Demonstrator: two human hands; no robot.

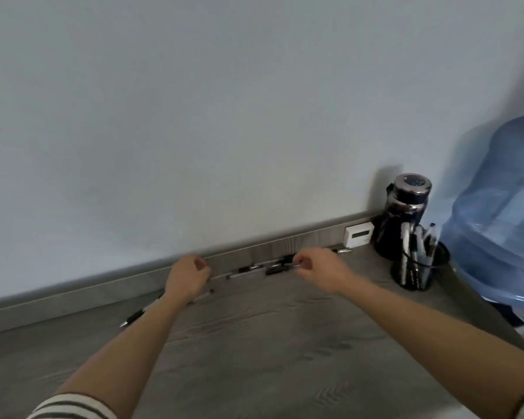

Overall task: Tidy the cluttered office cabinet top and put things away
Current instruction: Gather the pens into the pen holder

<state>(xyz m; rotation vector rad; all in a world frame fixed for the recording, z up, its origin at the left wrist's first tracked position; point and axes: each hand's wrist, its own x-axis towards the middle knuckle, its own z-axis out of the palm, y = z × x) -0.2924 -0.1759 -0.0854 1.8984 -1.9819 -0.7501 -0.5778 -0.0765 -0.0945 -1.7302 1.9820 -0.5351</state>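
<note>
Head view of the grey wood-grain cabinet top (254, 343), with both of your bare forearms reaching toward its raised back ledge (118, 285). Your left hand (188, 279) hovers near the ledge with its fingers curled; you cannot tell whether they hold anything. Your right hand (319, 267) pinches the end of one pen (292, 265) between thumb and fingertips, low over the surface. About five loose pens (244, 272) lie scattered along the back of the top: one at the far left beside your left forearm, one just beside your left wrist, two or three between your hands, and one beyond your right hand; blur makes the count uncertain. To the right stands one black mesh pen holder (412, 279) with at least four upright pens (418, 240) in it. Just behind it is one dark flask (406, 207), and beside that one small white device (358, 235) leans on the ledge, its display too blurred to read. One blue water jug (502, 207) fills the right edge.
</note>
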